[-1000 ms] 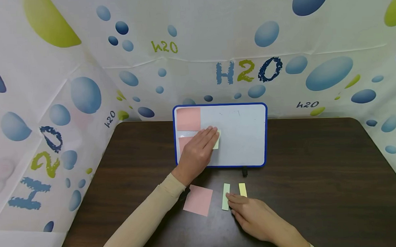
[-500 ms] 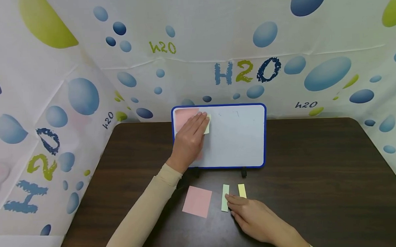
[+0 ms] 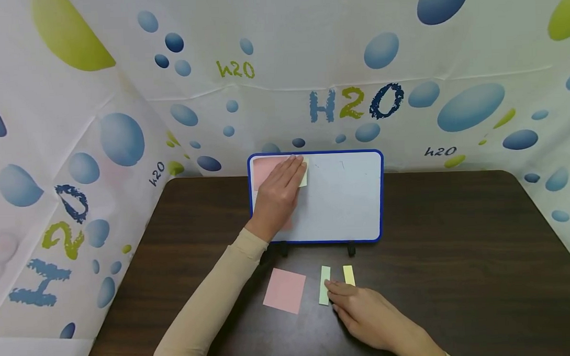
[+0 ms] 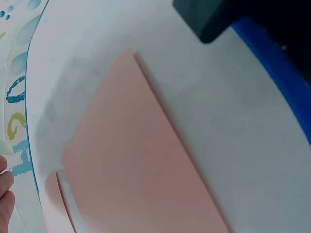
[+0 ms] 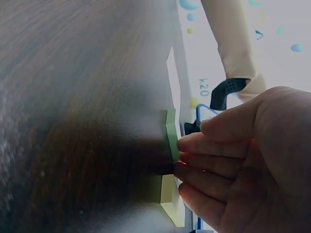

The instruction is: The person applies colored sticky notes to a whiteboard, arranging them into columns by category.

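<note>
At the whiteboard's top left, my left hand point(image 3: 279, 191) holds a pale yellow-green sticky note point(image 3: 304, 173) close to the surface, beside an upper pink sticky note point(image 3: 265, 171). My thumb is hidden in the head view. In the left wrist view, fingertips point(image 4: 5, 187) show at the left edge near the pale note point(image 4: 6, 147). A lower pink note point(image 4: 141, 155) fills the middle there. My right hand point(image 3: 365, 311) lies low over the table, fingers extended, tips at a light green paper strip point(image 3: 324, 285). A yellow strip point(image 3: 348, 275) is partly under that hand.
The blue-framed whiteboard point(image 3: 344, 202) stands on small dark feet point(image 3: 351, 249) at the back of the dark wooden table point(image 3: 457, 256). Another pink note point(image 3: 284, 290) lies on the table left of the strips. A patterned white curtain point(image 3: 280, 42) hangs behind.
My left hand has moved the pale note up the board, from beside the lower pink note to beside the upper one, then slightly right. My right hand has stayed put.
</note>
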### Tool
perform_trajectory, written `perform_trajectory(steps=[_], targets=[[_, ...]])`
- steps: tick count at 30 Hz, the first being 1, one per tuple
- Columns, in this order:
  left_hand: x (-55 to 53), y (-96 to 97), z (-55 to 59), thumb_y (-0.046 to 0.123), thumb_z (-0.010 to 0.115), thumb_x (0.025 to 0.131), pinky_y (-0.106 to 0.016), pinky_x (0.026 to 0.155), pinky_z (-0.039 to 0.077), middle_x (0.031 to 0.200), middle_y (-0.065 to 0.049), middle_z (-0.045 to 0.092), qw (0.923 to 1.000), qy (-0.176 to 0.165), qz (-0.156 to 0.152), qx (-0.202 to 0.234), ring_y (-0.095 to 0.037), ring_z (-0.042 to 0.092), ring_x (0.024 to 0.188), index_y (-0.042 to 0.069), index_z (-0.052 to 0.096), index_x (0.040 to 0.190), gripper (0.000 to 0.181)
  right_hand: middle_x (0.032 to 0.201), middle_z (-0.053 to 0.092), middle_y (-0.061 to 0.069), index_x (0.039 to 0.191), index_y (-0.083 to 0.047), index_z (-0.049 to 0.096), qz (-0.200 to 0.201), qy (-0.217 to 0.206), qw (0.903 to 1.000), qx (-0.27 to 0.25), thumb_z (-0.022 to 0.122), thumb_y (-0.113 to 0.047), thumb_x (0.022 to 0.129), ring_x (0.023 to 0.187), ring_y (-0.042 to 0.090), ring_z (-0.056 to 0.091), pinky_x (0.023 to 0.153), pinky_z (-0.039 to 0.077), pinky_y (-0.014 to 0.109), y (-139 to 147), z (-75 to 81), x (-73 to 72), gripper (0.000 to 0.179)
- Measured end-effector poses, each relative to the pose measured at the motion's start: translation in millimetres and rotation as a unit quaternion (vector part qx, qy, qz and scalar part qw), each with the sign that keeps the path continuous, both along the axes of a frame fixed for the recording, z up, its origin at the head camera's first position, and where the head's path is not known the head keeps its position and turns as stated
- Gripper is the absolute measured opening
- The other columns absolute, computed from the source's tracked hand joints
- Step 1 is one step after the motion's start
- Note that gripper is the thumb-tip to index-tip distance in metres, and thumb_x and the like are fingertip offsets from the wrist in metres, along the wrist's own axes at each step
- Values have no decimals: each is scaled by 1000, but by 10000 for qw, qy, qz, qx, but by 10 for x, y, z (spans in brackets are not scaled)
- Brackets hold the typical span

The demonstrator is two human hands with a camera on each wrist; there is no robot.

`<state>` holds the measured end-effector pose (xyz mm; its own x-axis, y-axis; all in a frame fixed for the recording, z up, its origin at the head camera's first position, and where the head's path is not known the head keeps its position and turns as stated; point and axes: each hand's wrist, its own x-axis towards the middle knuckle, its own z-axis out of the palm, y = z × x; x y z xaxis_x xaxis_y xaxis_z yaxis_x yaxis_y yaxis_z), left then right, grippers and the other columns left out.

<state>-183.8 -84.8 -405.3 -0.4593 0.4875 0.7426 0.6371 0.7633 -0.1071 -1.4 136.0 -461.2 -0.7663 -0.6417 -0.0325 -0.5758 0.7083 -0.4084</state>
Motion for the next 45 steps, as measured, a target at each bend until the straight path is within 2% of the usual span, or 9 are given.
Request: perform_trajectory(steps=[8,13,21,32,45], targets=[[-51,45,-37,5,68,97,-38,115,45,142,-14,63,10000,24,41,4,-28,60,134,0,63,137,40,146,61,7,140,-6,62,-32,-180,9998,57,58,-17,102,133,22,60,103,57,44,1,8,4,39],[-88,62,-53,5,64,99,-38,117,44,144,-13,61,9998,-27,116,-160,-27,58,136,1,62,138,39,146,61,7,139,-5,63,-52,-141,9999,-4,58,-17,102,133,22,61,103,57,44,-3,0,16,39],[-88,55,-83,6,66,98,-38,118,42,146,-13,60,9986,-176,205,-460,-27,56,138,2,61,140,42,146,61,7,139,-5,63,-56,-55,10000,-43,58,-16,102,132,22,61,102,58,43,-13,4,40,39],[-90,64,-116,8,69,97,-40,117,43,143,-13,62,9978,-191,240,-592,-28,58,137,2,63,138,42,146,61,8,139,-5,62,-66,-47,9999,76,58,-17,103,133,22,61,103,57,43,-42,21,56,39],[-87,90,-162,10,66,99,-40,117,44,142,-13,63,9985,-241,191,-463,-29,59,135,2,64,136,38,136,67,4,128,-5,71,-87,504,9987,-8,60,-17,102,124,20,66,99,59,40,-69,-18,48,31]])
